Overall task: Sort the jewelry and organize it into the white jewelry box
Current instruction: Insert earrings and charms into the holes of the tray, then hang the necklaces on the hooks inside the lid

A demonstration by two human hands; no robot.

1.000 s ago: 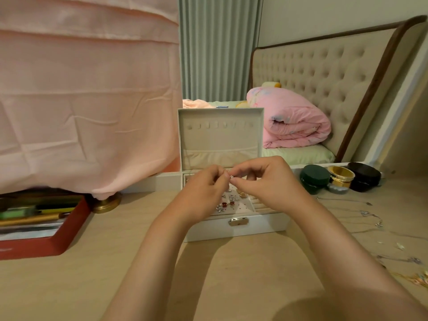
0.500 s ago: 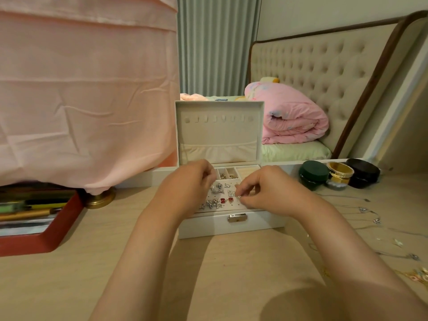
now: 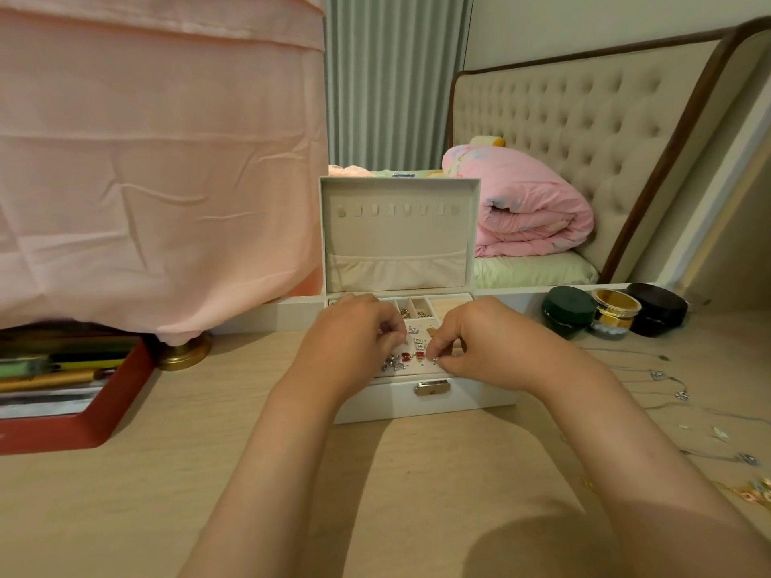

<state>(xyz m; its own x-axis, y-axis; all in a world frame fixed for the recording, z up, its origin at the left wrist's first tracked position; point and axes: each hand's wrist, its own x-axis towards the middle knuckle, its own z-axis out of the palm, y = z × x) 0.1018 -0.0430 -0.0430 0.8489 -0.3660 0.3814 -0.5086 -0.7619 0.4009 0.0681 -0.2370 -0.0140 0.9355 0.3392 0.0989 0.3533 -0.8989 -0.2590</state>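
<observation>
The white jewelry box (image 3: 467, 397) is a rectangular case with a silver clasp (image 3: 432, 387) at the middle of its front wall. It stands on the light wooden surface (image 3: 396, 473), close to the far edge and about midway along it. Its long axis runs left to right, parallel to that edge, and the clasp side faces the person. The lid (image 3: 396, 231) stands upright at the back with its cream lining toward the person. The lining carries a row of small hooks above a gathered pocket.

Inside the box, the earring panel (image 3: 425, 371) carries red studs (image 3: 419, 355) and a cluster of silver pieces (image 3: 392, 362). Small compartments (image 3: 417, 307) behind it hold a few gold-toned items.

The right hand (image 3: 479, 340) pinches a small silver earring (image 3: 436, 360) between thumb and fingertips, right at the panel's front. The left hand (image 3: 354, 340) hovers over the panel's left part with its fingers curled. Whether it pinches anything cannot be told.

Thin necklaces (image 3: 667, 385) lie along the right edge. A green jar (image 3: 569, 310), a gold jar (image 3: 615, 312) and a black jar (image 3: 657, 308) sit touching one another at the far right. A red tray (image 3: 104, 415) at the left edge holds pens and flat items.
</observation>
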